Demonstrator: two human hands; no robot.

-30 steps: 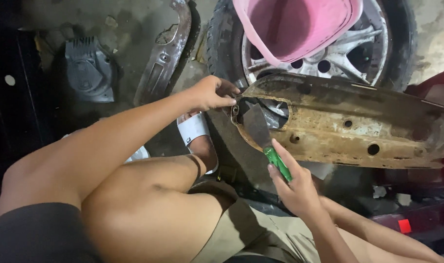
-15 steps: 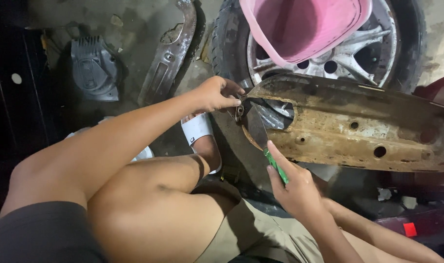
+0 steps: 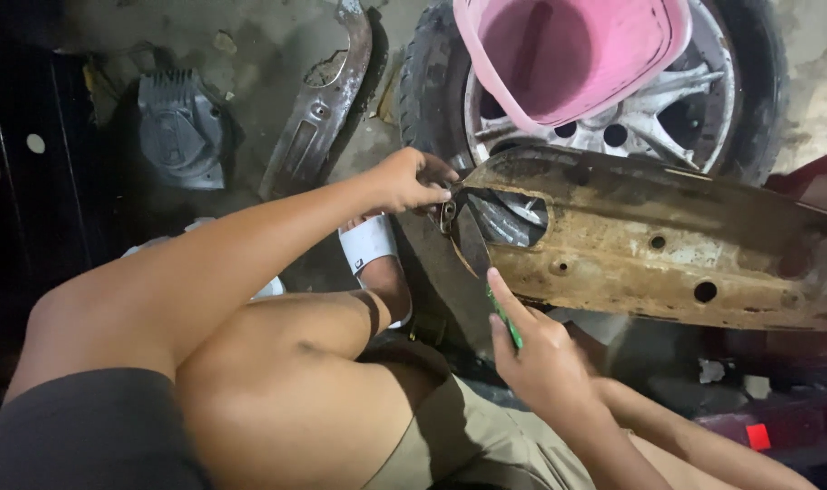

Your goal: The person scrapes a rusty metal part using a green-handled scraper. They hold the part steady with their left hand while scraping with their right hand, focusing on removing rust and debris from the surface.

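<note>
A long rusty metal panel [image 3: 668,245] with several holes lies across the middle right, its left end near my knee. My left hand [image 3: 412,180] grips that left end at the edge of a large cut-out. My right hand [image 3: 539,354] holds a scraper with a green handle [image 3: 506,319]; its dark flat blade [image 3: 471,238] rests against the panel's left end, just below my left hand. My index finger lies along the handle.
A pink plastic bucket [image 3: 568,54] sits against a car wheel with a silver rim [image 3: 704,100] behind the panel. A curved metal part [image 3: 318,118] and a grey ribbed part [image 3: 182,127] lie on the concrete floor. My foot in a white sandal [image 3: 370,249] is under the panel.
The scraper blade has moved up and left along the panel's end, closer to my left hand. My right hand has slid slightly left with it.
</note>
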